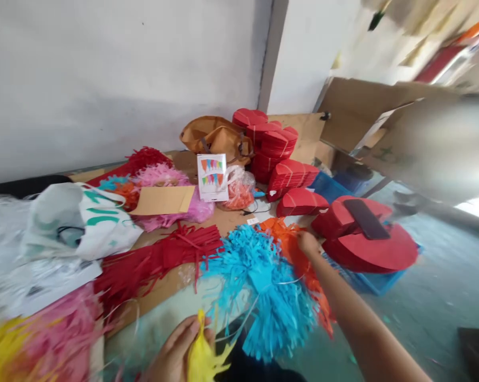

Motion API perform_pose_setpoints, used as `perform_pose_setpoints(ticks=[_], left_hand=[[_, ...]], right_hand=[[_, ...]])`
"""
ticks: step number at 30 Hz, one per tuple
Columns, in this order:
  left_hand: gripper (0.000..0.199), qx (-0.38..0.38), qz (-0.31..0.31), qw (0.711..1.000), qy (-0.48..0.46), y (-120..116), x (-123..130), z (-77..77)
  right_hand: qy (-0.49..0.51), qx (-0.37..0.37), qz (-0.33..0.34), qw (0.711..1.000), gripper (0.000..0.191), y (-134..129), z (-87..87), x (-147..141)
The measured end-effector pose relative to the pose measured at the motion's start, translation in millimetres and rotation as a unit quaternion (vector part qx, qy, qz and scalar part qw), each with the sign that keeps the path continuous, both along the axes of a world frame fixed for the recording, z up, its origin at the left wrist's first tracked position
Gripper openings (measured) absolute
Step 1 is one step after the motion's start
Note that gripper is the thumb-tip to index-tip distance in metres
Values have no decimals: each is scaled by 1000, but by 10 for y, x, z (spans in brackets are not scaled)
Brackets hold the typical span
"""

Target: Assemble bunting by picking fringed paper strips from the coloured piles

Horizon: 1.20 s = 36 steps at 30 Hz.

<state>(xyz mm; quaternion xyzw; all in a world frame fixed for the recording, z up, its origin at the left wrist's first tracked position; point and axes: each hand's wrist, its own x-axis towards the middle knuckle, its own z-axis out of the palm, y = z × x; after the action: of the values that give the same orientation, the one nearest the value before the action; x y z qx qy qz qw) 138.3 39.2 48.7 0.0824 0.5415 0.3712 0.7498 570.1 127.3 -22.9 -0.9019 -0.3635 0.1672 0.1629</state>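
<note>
My left hand point(179, 347) pinches a yellow paper tassel point(202, 358) near the bottom of the view. A thin white string point(247, 315) runs from about this tassel across a large bundle of blue tassels point(265, 281) in front of me. My right hand point(309, 245) reaches past the blue bundle, its fingers closed at the orange tassels point(289, 239) lying behind and beside it. The fingertips are partly hidden there. Left of the blue bundle lies a tied bunch of dark red tassels point(163, 257).
Pink tassels point(64, 334) and a white plastic bag point(104, 223) lie left. Behind stand a picture card point(213, 178), a brown bag point(219, 138) and stacked red paper pieces point(277, 143). At right, a phone point(366, 218) rests on red pieces over a blue crate point(381, 284).
</note>
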Motion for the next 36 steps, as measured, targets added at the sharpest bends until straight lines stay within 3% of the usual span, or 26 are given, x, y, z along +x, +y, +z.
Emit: perform_pose_setpoints(ticks=[4, 7, 9, 11, 12, 14, 17, 24, 32, 36], left_hand=[[35, 4, 37, 997, -70, -34, -24, 108], [32, 23, 30, 994, -99, -41, -93, 98], [33, 35, 30, 995, -87, -49, -121, 70], [36, 48, 28, 996, -68, -64, -131, 39], [37, 52, 24, 997, -60, -74, -136, 26], [38, 60, 17, 997, -47, -102, -158, 6], [40, 79, -4, 997, -15, -157, -251, -10], [42, 162, -13, 980, 112, -316, -599, -27], [39, 304, -75, 907, 282, -419, -1012, -24], [33, 347, -99, 886, 292, -426, -1118, -26]], right_hand=[[7, 17, -38, 999, 21, -104, 129, 70], [1, 60, -62, 996, 33, -274, 353, -157], [25, 92, -31, 995, 32, -478, 496, -632], [109, 119, 64, 985, 23, -726, 595, -1332], [216, 145, 147, 954, 22, -846, 630, -1716], [370, 166, 223, 887, 22, -1038, 690, -2423], [420, 173, 221, 863, 15, -1167, 785, -3079], [391, 119, 235, 882, 12, -1176, 905, -3408], [371, 95, 262, 886, 10, -1251, 950, -3793], [366, 95, 267, 886, 11, -1273, 969, -3870]])
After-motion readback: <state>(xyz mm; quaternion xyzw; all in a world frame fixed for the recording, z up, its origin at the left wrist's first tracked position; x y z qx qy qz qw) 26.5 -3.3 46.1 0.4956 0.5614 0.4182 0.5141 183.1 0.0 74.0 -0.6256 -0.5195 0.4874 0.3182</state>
